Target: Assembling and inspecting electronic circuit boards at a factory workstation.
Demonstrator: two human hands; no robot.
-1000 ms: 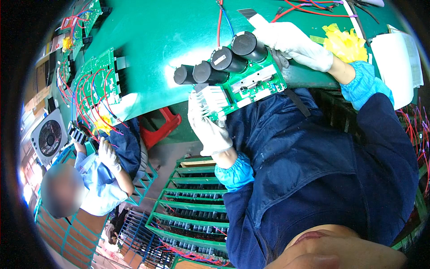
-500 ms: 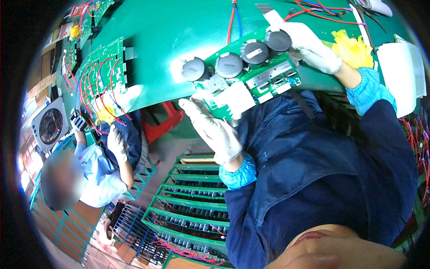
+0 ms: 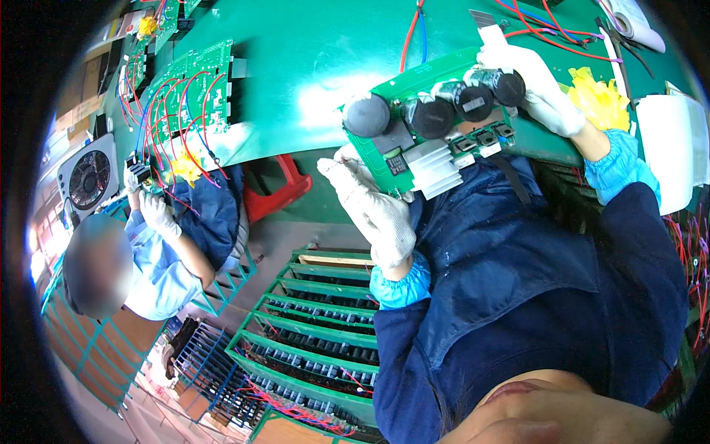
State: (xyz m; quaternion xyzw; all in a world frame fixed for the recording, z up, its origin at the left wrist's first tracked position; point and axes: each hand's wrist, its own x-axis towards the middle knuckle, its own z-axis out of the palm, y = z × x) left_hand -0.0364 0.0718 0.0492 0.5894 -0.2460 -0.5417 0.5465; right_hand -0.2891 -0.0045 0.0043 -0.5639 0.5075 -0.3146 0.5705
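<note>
A green circuit board [image 3: 416, 80] is held tilted between my gloved hands at the table's near edge. Several round black capacitors [image 3: 429, 118] stand on it, and a finned silver heat sink [image 3: 436, 170] sits along its near side. My left hand [image 3: 370, 211], in a white glove, is closed on the board's left near edge. At the far right corner, beside the last capacitor, my right hand [image 3: 543, 92] grips the board. A thin flat grey-ended piece [image 3: 482, 19] sticks out above the right fingers; its kind is unclear.
Red and blue wires [image 3: 551, 29] and a yellow bundle [image 3: 597, 100] lie on the green table [image 3: 296, 44]. Further left is another wired board [image 3: 194, 92], where a gloved co-worker [image 3: 159, 277] sits. A red stool [image 3: 277, 189] and a green rack [image 3: 318, 325] stand below.
The board has turned in my hands, so more of the capacitors' sides and the heat sink's fins show. Everything has shifted slightly right in view. The co-worker's nearer hand has moved left.
</note>
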